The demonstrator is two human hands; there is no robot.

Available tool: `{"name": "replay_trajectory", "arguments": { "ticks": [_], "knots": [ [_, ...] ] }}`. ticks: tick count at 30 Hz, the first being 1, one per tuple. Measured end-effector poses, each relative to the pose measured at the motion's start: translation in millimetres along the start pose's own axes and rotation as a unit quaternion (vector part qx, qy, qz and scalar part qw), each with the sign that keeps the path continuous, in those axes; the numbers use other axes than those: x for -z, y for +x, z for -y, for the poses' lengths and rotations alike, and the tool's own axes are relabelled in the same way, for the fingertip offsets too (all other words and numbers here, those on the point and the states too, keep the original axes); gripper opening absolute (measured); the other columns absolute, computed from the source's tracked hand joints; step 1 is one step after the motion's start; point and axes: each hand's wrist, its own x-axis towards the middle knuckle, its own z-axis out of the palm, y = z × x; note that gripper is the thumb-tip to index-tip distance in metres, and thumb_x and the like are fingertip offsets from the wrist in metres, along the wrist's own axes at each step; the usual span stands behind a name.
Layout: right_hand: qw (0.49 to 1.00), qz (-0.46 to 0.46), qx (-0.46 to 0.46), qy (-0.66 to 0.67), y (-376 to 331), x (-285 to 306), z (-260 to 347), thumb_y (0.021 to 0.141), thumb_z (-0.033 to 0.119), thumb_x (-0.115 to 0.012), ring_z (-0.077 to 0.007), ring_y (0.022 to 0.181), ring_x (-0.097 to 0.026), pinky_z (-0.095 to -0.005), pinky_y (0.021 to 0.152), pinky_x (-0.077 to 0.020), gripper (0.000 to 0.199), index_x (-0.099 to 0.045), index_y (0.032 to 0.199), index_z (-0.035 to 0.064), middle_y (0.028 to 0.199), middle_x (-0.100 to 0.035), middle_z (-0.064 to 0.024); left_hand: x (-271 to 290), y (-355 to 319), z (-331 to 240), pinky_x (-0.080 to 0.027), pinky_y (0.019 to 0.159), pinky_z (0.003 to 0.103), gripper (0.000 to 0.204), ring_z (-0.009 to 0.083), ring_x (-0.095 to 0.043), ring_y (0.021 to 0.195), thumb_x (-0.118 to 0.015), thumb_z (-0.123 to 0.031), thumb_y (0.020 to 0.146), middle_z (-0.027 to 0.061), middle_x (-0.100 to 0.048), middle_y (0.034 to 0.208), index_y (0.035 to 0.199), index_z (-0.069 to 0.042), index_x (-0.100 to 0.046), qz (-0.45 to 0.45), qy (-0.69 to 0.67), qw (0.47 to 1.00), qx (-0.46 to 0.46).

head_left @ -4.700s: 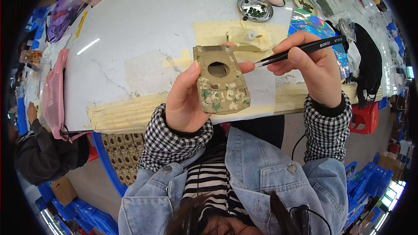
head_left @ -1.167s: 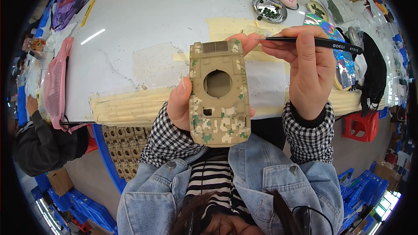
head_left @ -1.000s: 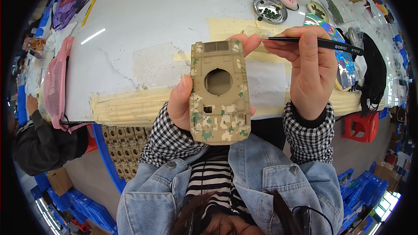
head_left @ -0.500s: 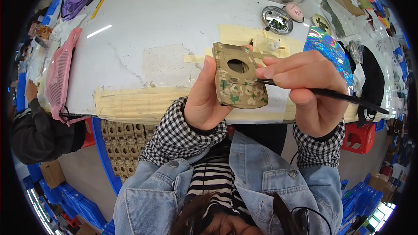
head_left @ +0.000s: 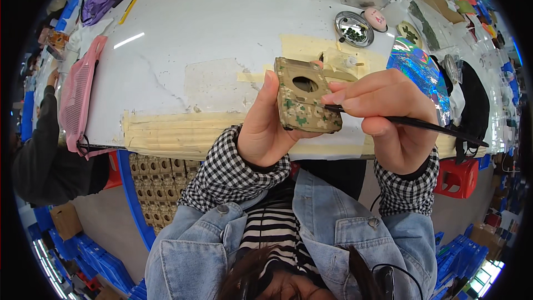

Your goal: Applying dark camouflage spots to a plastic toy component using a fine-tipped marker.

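My left hand (head_left: 267,128) grips a tan model hull (head_left: 303,99) with green and brown camouflage patches and a round hole in its top. It is held tilted above the near edge of the white table (head_left: 183,50). My right hand (head_left: 388,116) pinches a thin black paintbrush (head_left: 422,126), whose tip touches the hull's right side. The brush handle sticks out to the right.
A round metal dish (head_left: 354,28) with dark bits sits at the back, beside a pink oval piece (head_left: 376,19) and a shiny iridescent sheet (head_left: 420,75). Masking tape strips (head_left: 166,133) cover the table's near edge. Another person's dark sleeve (head_left: 47,150) is at the left, with a red stool (head_left: 459,178) at the right.
The hull went from upright and close to the camera to lowered and tilted flat. My right hand turned the brush so its tip meets the hull's side.
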Motion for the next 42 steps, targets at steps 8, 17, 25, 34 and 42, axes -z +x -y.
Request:
{"name": "replay_trajectory", "arguments": {
  "ticks": [8,17,25,34,42],
  "knots": [
    [1.0,0.007,0.004,-0.001,1.3,0.5,-0.6,0.089,0.023,-0.054,-0.0272,0.077,-0.063,-0.0409,0.078,-0.0532,0.029,-0.057,0.086,-0.0054,0.081,-0.059,-0.0178,5.7,0.2,0.2,-0.046,0.093,0.037,0.071,0.0251,-0.048,0.116,-0.021,-0.058,0.091,0.0173,-0.042,0.13,0.137,-0.003,-0.023,0.027,0.004,1.0,-0.003],
    [1.0,0.016,0.023,-0.004,0.4,1.3,-3.0,0.089,0.022,-0.054,-0.0279,0.077,-0.063,-0.0415,0.078,-0.0532,0.028,-0.058,0.087,-0.0061,0.082,-0.059,-0.0185,4.3,0.1,-0.2,-0.044,0.095,0.037,0.071,0.0243,-0.047,0.117,-0.021,-0.058,0.091,0.0168,-0.041,0.131,0.137,-0.003,-0.023,0.02,0.014,1.0,-0.001],
    [0.999,0.022,0.036,-0.019,1.7,2.1,-2.4,0.088,0.022,-0.055,-0.0277,0.078,-0.062,-0.0414,0.077,-0.0536,0.027,-0.058,0.088,-0.005,0.082,-0.059,-0.0185,-0.2,-0.3,-1.6,-0.048,0.09,0.036,0.064,0.0237,-0.05,0.114,-0.023,-0.056,0.092,0.0173,-0.044,0.128,0.135,-0.009,-0.028,-0.022,0.037,0.999,0.005],
    [0.998,0.03,0.04,-0.023,1.7,3.7,-2.2,0.088,0.023,-0.055,-0.0278,0.08,-0.062,-0.0404,0.079,-0.0524,0.026,-0.058,0.09,-0.003,0.086,-0.061,-0.02,-3.0,-0.9,-1.4,-0.049,0.089,0.035,0.063,0.0226,-0.052,0.112,-0.025,-0.056,0.092,0.0141,-0.045,0.127,0.135,-0.009,-0.029,-0.046,0.044,0.998,0.008],
    [0.998,-0.021,0.046,-0.036,-0.3,-3.1,-2.9,0.069,0.013,-0.072,-0.0257,0.073,-0.063,-0.0309,0.061,-0.0503,0.023,-0.063,0.088,0.0012,0.085,-0.063,-0.0121,2.0,-1.1,-1.6,-0.05,0.086,0.035,0.063,0.0217,-0.055,0.107,-0.025,-0.056,0.092,0.0122,-0.048,0.124,0.134,-0.009,-0.031,-0.04,0.025,0.999,0.007]
  ]
}}
